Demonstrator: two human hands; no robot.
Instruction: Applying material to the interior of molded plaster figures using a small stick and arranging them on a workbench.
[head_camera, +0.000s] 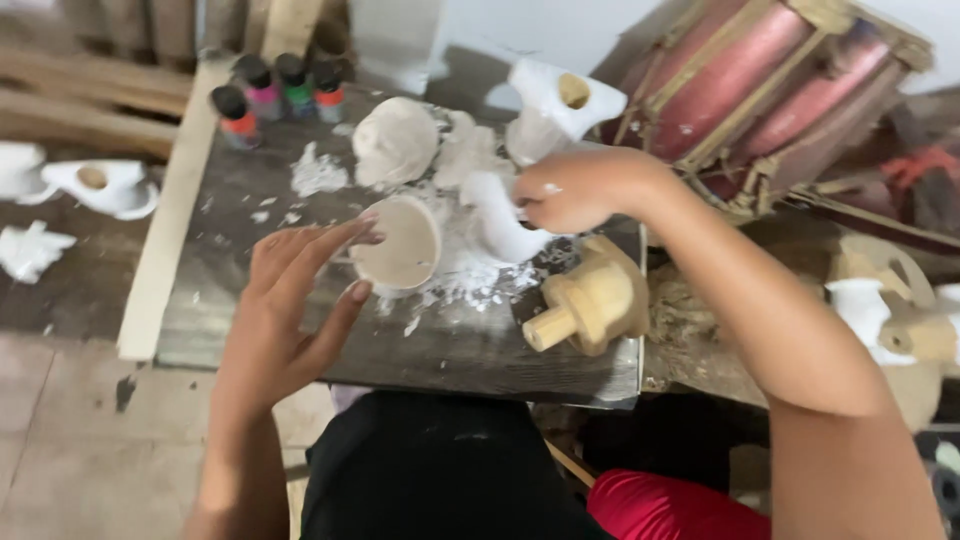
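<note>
My left hand (290, 300) holds a small cream-coloured round bowl (400, 245) by its rim, tilted on its side, over a dark wooden board (420, 345). My right hand (575, 190) is closed around a white plaster piece (500, 225) that stands in a heap of white powder (465, 275) just right of the bowl. A rounded white plaster lump (393, 142) lies behind the bowl. A tan mould with a short peg (590, 302) rests at the board's right edge, near my right forearm.
Several small paint bottles (275, 95) with coloured caps stand at the board's far left corner. White plaster casts lie behind the board (560, 105), on the floor at left (100, 185), and at right (865, 305). A red-and-wood drum (770, 85) sits at the upper right.
</note>
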